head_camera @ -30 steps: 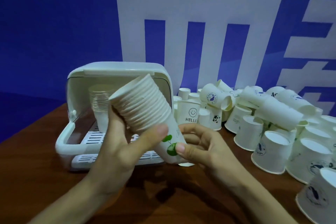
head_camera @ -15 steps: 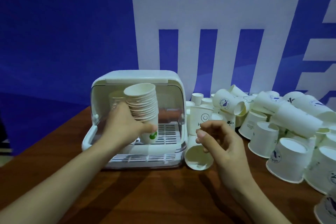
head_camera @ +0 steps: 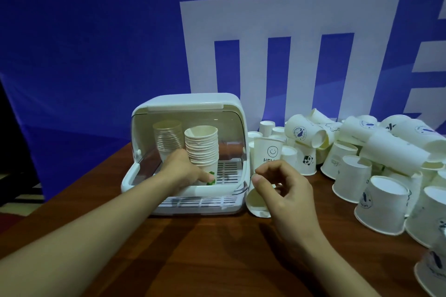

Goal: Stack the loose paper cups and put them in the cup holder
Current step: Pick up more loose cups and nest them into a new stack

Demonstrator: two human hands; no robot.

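A white cup holder [head_camera: 231,106] with its clear lid raised sits on the brown table. Inside it stands an upright stack of paper cups [head_camera: 202,149] with a green leaf print low on the bottom cup; my left hand [head_camera: 182,172] grips that stack near its base. A second stack of cups [head_camera: 167,138] stands behind it on the left. My right hand [head_camera: 281,188] hovers in front of the holder's right corner, fingers loosely curled and holding nothing. A single cup [head_camera: 257,202] lies on its side under that hand.
Several loose paper cups [head_camera: 352,176] are scattered and tipped over across the right side of the table [head_camera: 217,255], one with a smiley face [head_camera: 269,152]. A blue wall with white shapes stands behind.
My left hand has carried the stack from near my chest into the holder and stood it upright on the grid. My right hand has let go of the stack and drawn back.
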